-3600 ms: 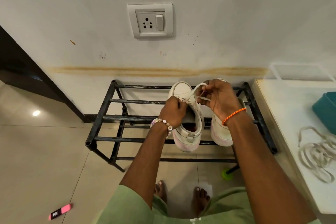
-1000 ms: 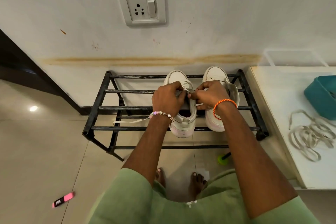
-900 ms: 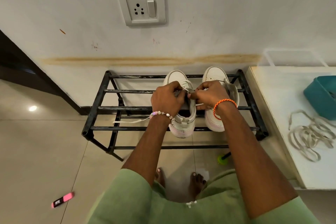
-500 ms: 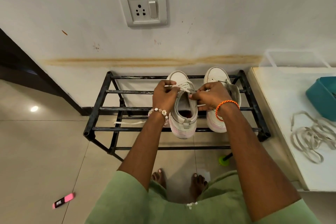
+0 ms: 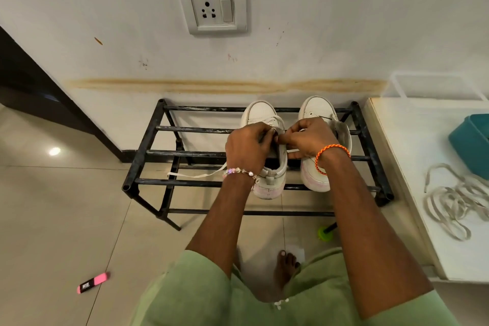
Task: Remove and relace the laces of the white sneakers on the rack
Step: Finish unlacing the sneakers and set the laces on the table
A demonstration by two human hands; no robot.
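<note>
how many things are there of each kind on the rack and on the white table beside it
white sneakers: 2, one under both hands, one to its right
lace being threaded: 1
loose lace pile on the table: 1
teal container: 1
total: 5

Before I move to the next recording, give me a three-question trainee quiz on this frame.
1. True or false: both sneakers stand on the rack.
2. Which sneaker are the left hand and right hand working on: A the left sneaker, B the right sneaker?
3. Fill in: the loose pile of laces lies on the white ____.

Key: 1 true; 2 A; 3 table.
</note>
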